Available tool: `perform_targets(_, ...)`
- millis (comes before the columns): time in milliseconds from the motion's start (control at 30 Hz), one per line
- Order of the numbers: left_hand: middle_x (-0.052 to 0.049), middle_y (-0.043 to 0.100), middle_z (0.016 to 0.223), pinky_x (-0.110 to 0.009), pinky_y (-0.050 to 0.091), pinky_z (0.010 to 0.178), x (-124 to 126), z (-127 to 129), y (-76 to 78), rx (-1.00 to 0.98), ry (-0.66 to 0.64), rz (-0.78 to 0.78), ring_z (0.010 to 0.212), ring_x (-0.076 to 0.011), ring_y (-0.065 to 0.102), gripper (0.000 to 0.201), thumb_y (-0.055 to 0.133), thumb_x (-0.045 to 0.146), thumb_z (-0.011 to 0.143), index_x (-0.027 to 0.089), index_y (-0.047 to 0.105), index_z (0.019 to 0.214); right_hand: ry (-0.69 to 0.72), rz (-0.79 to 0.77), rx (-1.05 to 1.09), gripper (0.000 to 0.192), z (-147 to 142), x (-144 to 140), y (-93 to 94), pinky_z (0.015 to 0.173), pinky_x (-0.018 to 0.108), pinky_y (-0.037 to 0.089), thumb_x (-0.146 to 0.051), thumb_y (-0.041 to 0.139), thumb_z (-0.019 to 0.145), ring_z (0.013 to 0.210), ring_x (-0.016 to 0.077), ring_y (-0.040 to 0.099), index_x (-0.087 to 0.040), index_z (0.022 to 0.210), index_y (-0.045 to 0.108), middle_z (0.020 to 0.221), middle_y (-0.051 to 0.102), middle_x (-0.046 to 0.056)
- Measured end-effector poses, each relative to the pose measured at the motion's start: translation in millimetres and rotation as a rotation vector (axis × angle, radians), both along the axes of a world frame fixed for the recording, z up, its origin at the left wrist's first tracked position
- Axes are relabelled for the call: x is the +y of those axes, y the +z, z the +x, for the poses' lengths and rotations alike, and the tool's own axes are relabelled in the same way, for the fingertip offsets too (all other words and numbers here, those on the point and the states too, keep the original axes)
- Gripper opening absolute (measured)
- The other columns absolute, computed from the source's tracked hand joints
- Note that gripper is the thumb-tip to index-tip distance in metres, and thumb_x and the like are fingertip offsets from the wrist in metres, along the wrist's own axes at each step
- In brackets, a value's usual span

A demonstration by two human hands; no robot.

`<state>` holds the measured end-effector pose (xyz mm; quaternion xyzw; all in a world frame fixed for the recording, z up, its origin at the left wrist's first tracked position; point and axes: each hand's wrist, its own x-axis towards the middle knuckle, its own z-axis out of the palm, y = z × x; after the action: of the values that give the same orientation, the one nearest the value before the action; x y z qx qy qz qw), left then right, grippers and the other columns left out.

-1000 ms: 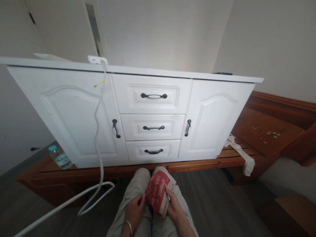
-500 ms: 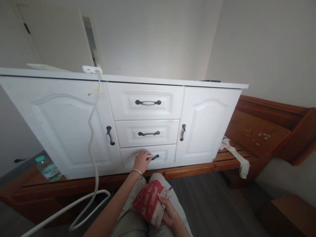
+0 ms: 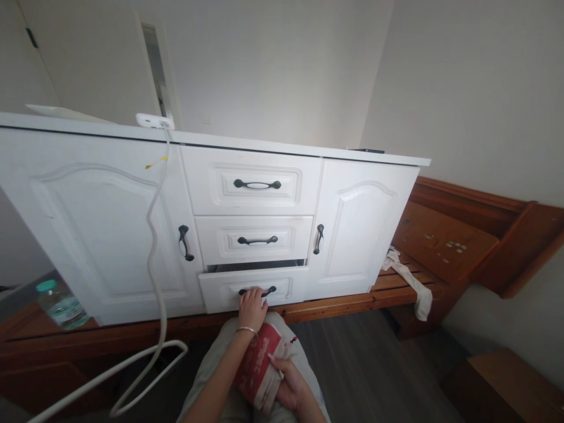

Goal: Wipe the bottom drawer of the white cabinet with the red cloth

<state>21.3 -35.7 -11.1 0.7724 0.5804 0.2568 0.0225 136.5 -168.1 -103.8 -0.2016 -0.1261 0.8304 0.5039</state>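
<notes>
My left hand (image 3: 252,310), with a bangle at the wrist, has its fingers hooked over the dark handle (image 3: 269,291) of the bottom drawer (image 3: 286,286). That drawer stands slightly pulled out, and a dark gap shows above its front. Down at my lap, my right hand (image 3: 291,385) grips a red and beige fabric pouch (image 3: 259,364) with pale lettering, its thumb on top. My left forearm covers part of the pouch. Above are the closed middle drawer (image 3: 299,235) and top drawer (image 3: 211,194) of the white cabinet (image 3: 106,235).
A white cable (image 3: 154,258) hangs down the cabinet front from a small white device (image 3: 154,121). The cabinet stands on a wooden bench (image 3: 343,304). A bottle (image 3: 64,308) is at left, a pale cloth (image 3: 409,282) at right, and a cardboard box (image 3: 506,382) on the floor.
My left hand has pulled the bottom drawer a little way out toward me, opening a gap at its top. My right hand still holds the pouch. The view has shifted slightly.
</notes>
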Motion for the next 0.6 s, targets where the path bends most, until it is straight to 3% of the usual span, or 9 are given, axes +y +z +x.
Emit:
perform_targets(200, -0.008, 0.067, 0.114, -0.043, 0.033, 0.105, -71.0, -10.0, -22.6, -0.099, -0.031, 0.078, 0.114, -0.0261, 0.054, 0.030, 0.045, 0.016, 0.090, 0.021, 0.065, 0.111, 0.029, 0.021, -0.026, 0.042, -1.1, -4.0, 4.8, 0.092, 0.048, 0.050, -0.023, 0.078, 0.063, 0.105, 0.0297, 0.066, -0.014, 0.102, 0.068, 0.092, 0.075, 0.011)
perform_targets(367, -0.007, 0.067, 0.120, -0.047, 0.033, 0.108, -127.3, -14.7, -40.7, -0.120, -0.006, 0.020, 0.119, -0.0280, 0.054, 0.035, 0.043, 0.017, 0.090, 0.023, 0.066, 0.117, -0.042, 0.071, -0.115, 0.041, -3.9, -19.6, 11.2, 0.096, 0.043, 0.047, -0.017, 0.078, 0.062, 0.101, 0.0264, 0.068, -0.022, 0.101, 0.070, 0.104, 0.074, 0.007)
perform_targets(500, -0.007, 0.068, 0.123, -0.049, 0.037, 0.107, -156.3, -24.2, -47.7, -0.103, -0.030, -0.060, 0.120, -0.0298, 0.055, 0.037, 0.044, 0.022, 0.091, 0.026, 0.067, 0.120, 0.002, 0.140, -0.205, 0.045, -6.3, -28.2, 15.1, 0.107, 0.043, 0.039, -0.015, 0.077, 0.059, 0.107, 0.0263, 0.065, -0.024, 0.102, 0.073, 0.106, 0.074, 0.006)
perform_targets(600, -0.005, 0.064, 0.131, -0.049, 0.039, 0.109, -164.6, -31.5, -45.0, -0.124, -0.101, -0.118, 0.127, -0.0298, 0.052, 0.043, 0.047, 0.025, 0.090, 0.029, 0.061, 0.130, -0.017, 0.148, -0.296, 0.047, -6.8, -32.1, 15.9, 0.109, 0.044, 0.037, -0.014, 0.080, 0.053, 0.115, 0.0289, 0.061, -0.027, 0.098, 0.074, 0.104, 0.073, 0.005)
